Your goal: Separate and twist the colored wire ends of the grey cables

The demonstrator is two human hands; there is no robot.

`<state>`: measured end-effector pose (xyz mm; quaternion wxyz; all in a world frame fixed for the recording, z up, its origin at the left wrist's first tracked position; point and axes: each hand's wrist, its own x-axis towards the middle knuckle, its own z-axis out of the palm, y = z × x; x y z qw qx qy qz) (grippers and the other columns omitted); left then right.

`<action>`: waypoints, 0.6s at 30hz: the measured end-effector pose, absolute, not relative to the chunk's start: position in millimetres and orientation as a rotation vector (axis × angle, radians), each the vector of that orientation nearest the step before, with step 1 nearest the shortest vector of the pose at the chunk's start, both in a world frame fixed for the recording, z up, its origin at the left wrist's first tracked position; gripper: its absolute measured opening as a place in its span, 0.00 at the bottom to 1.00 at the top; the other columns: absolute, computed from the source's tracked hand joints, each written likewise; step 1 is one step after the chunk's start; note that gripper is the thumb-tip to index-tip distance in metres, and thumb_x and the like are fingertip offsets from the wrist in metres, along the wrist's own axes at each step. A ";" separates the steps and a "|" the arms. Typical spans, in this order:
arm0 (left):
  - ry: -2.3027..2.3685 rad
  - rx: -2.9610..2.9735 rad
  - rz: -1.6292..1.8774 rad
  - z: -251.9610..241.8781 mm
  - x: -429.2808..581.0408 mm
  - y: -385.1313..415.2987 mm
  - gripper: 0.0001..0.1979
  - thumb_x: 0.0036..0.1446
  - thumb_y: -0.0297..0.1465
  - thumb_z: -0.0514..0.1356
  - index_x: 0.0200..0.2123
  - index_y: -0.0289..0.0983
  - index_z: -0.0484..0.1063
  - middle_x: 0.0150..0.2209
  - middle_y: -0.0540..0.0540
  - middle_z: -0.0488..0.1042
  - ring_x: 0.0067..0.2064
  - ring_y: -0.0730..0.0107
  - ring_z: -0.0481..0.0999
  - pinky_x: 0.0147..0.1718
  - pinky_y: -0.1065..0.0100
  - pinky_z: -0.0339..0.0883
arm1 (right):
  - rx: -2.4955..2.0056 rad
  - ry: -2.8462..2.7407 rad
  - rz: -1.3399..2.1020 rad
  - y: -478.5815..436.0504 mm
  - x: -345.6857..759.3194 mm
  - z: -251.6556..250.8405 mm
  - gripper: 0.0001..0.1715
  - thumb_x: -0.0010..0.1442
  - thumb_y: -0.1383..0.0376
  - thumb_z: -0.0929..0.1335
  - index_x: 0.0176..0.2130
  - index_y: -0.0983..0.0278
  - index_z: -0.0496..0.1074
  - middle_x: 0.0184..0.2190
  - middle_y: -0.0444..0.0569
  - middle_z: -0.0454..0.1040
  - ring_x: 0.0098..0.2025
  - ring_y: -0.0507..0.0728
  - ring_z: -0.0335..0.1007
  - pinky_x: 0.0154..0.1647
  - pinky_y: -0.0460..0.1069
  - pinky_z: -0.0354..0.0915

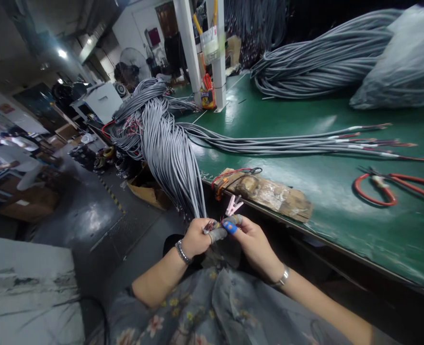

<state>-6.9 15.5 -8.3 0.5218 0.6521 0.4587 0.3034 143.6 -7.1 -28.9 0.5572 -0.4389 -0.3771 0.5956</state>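
Pinching thin wires [209,226] in the left hand [199,237], just off the near edge of the green surface [377,235], close to its near-left corner. Pressing thumb and fingertips of the right hand [254,238] together against those same wires; cannot tell the exact hold there. Showing several gray cables [269,144] laid inward from that near edge, with cores already bared. Judging by the thick cable bundle [172,153] draped over the near-left corner, probably with much left to handle.

Scissors [380,181] on tbl [341,239] R of wood board [287,199], cable bundle [172,148] L, coil [315,62] behind.
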 end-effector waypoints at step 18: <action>1.073 1.324 0.603 8.9 -13.1 30.2 0.26 0.35 0.52 0.69 0.17 0.32 0.71 0.16 0.50 0.68 0.15 0.82 0.57 0.15 0.74 0.48 | -0.970 -0.744 1.509 6.3 158.7 -50.2 0.34 0.47 0.34 0.67 0.27 0.62 0.73 0.24 0.48 0.73 0.24 0.54 0.64 0.27 0.50 0.65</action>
